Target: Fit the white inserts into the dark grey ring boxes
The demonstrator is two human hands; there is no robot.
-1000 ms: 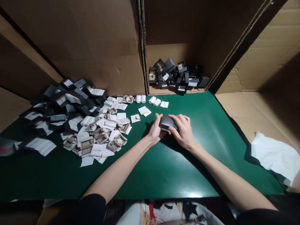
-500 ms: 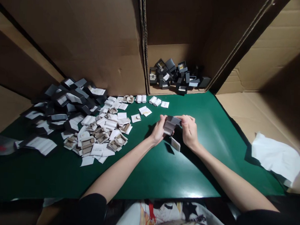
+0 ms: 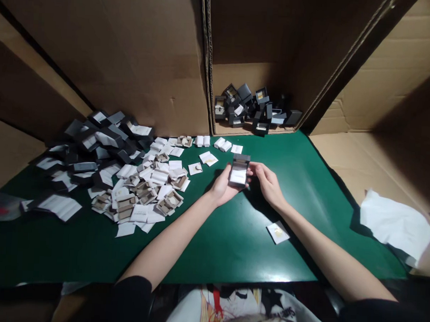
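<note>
My left hand (image 3: pixel 223 187) is closed round a small black box (image 3: pixel 239 170), its open side facing me and a white insert showing inside. The fingertips wrap round the right edge of the box. Close beside that edge is my right hand (image 3: pixel 269 182), its fingers stretched towards the box and loosely apart; I see nothing in it. Whether it touches the box I cannot tell. A small white card (image 3: pixel 278 232) with a yellowish mark lies on the green table (image 3: pixel 211 246), below the right hand.
At left lie a pile of black boxes (image 3: pixel 109 140) and a heap of white inserts and cards (image 3: pixel 153 187). Behind, a cardboard carton (image 3: pixel 247 70) on its side holds several black boxes (image 3: pixel 262 96). A crumpled white sheet (image 3: pixel 393 226) rests on cardboard at right.
The white card dropped from below the box and now lies on the table, further right and nearer me. The box has turned upright towards me, and my right hand has come off it.
</note>
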